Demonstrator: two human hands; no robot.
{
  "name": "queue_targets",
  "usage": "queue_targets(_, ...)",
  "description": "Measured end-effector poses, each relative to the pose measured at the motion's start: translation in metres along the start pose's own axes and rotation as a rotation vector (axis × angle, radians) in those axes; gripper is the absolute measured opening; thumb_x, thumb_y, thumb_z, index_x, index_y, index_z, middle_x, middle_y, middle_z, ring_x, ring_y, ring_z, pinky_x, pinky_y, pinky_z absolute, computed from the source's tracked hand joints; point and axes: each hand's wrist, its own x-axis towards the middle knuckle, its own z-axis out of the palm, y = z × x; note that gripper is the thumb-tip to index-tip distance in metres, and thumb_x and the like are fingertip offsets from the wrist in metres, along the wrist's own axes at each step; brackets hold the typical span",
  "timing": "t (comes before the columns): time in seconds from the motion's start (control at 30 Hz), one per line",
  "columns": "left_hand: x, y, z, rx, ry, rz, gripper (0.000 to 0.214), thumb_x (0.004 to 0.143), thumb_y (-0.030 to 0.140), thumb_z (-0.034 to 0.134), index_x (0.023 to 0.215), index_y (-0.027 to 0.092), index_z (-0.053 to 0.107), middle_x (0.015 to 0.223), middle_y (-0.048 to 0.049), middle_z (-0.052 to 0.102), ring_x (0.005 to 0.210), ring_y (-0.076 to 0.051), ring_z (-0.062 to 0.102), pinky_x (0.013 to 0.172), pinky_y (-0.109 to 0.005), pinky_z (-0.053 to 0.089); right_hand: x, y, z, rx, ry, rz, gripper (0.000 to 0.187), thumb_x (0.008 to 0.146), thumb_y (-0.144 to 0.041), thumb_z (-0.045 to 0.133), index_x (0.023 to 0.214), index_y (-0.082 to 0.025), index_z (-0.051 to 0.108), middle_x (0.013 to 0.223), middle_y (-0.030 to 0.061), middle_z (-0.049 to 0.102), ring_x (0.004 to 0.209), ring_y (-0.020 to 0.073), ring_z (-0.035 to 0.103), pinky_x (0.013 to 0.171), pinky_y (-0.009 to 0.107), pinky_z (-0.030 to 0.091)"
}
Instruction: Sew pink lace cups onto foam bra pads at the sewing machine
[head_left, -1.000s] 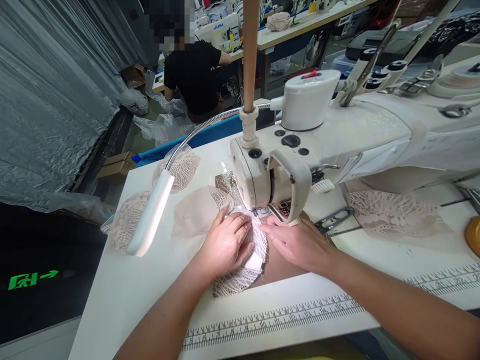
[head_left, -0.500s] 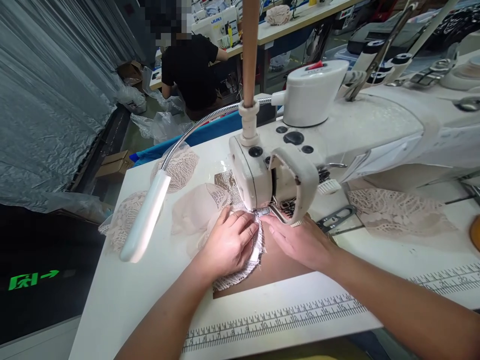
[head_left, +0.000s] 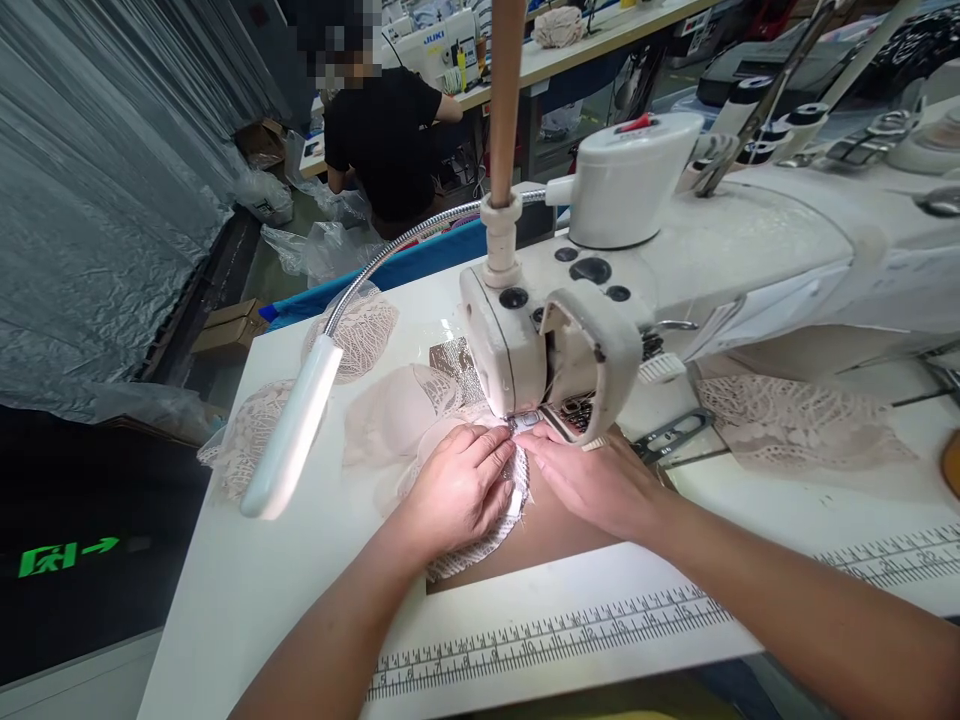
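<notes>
Both hands press flat, gripping nothing: the left hand (head_left: 457, 490) covers the lace piece (head_left: 480, 545) on the bench (head_left: 247, 600), and the right hand (head_left: 592, 480) touches its right edge. The lace's far end meets the presser foot (head_left: 527, 421), just beyond the fingertips.

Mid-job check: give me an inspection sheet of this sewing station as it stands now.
Surface: white table, with a ruler strip along the front edge.
Job's things: lace piece fed under the presser foot of the sewing machine.
Clutter: lace cups left of the machine head, more lace on the right, and a metal tool.
Grippers: left hand pressed on the lace piece; right hand beside it, fingertips at the presser foot.
Cables: nothing seen; only the lamp on its gooseneck.
Surroundings: person in black at another table, plastic sheeting, box.
</notes>
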Motion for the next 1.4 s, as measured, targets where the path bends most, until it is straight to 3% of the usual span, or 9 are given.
queue_targets(0.7, 0.006, -0.004, 0.004, 0.072, 0.035, -0.027, 0.028, 0.092, 0.018, 0.042, 0.114, 0.013, 0.057, 0.117, -0.0118, 0.062, 0.101, -0.025, 0.052, 0.088, -0.043, 0.046, 0.000, 0.001, 0.006, -0.095, -0.059, -0.003, 0.028, 0.086, -0.009, 0.036, 0.078, -0.018, 0.061, 0.072, 0.0043, 0.056, 0.069, 0.0182, 0.049, 0.063, 0.032, 0.032)
queue_targets(0.97, 0.008, -0.008, 0.002, 0.079, 0.035, -0.054, 0.028, 0.093, 0.020, 0.041, 0.114, 0.014, 0.057, 0.116, -0.0132, 0.062, 0.104, -0.026, 0.053, 0.090, -0.044, 0.044, 0.000, 0.002, 0.005, 0.042, -0.008, 0.012, 0.032, 0.091, -0.013, 0.037, 0.094, -0.018, 0.069, 0.083, 0.0068, 0.064, 0.077, 0.0181, 0.056, 0.070, 0.031, 0.039)
queue_targets(1.23, 0.004, -0.011, -0.002, 0.120, 0.003, -0.086, 0.032, 0.092, 0.028, 0.043, 0.117, 0.015, 0.057, 0.119, -0.0159, 0.059, 0.108, -0.030, 0.052, 0.091, -0.049, 0.042, 0.001, 0.002, 0.005, -0.010, -0.026, 0.026, 0.031, 0.086, -0.010, 0.041, 0.098, -0.019, 0.069, 0.084, 0.0067, 0.065, 0.079, 0.0199, 0.056, 0.068, 0.032, 0.037)
queue_targets(1.4, -0.002, -0.012, -0.004, 0.090, -0.007, -0.023, 0.038, 0.091, 0.033, 0.045, 0.122, 0.015, 0.055, 0.127, -0.0153, 0.056, 0.116, -0.031, 0.048, 0.095, -0.049, 0.039, -0.002, 0.002, -0.001, 0.066, 0.029, -0.063, 0.032, 0.088, -0.010, 0.041, 0.102, -0.020, 0.067, 0.080, 0.0037, 0.062, 0.069, 0.0149, 0.051, 0.064, 0.028, 0.035)
